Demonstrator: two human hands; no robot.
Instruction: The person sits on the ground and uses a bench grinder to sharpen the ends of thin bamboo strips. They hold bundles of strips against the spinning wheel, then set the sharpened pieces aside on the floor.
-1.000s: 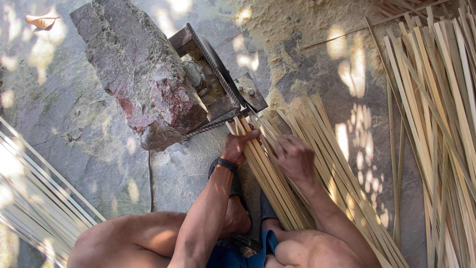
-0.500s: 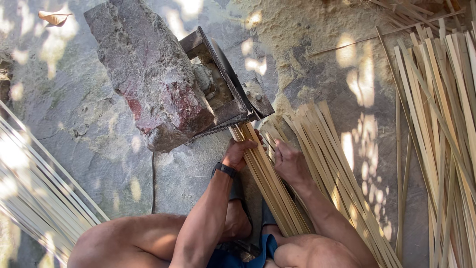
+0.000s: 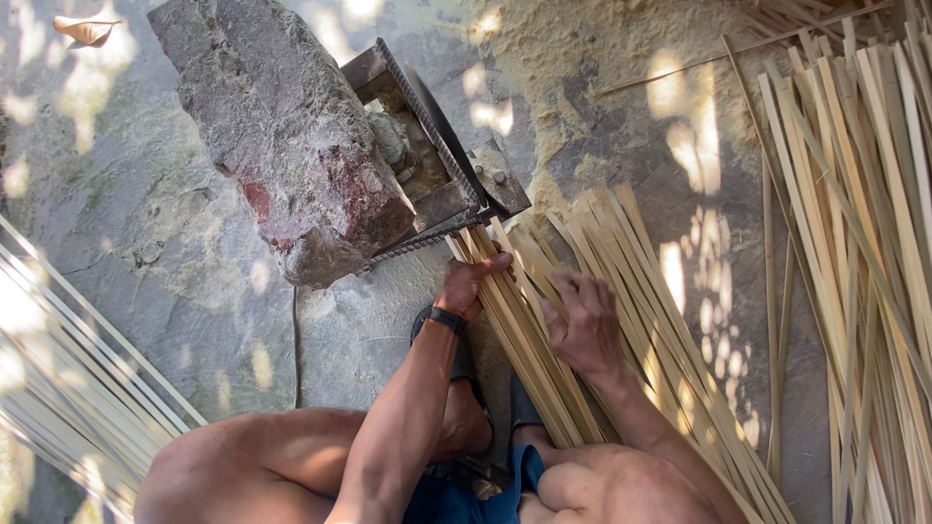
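Since the earlier frames, little is changed: left hand [image 3: 468, 281] is kept closed around bamboo strips [image 3: 524, 340] just below the metal cutting machine [image 3: 437, 165], which is weighted by a stone block [image 3: 282, 126]. Right hand [image 3: 582, 325] is rested half-curled on the fanned bundle, fingers sorting strips, feeding apparently ongoing.

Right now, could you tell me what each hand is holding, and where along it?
The left hand grips bamboo strips near their far ends, beside the metal machine. The right hand rests on the same bundle, fingers curled over it; a firm grip cannot be told.
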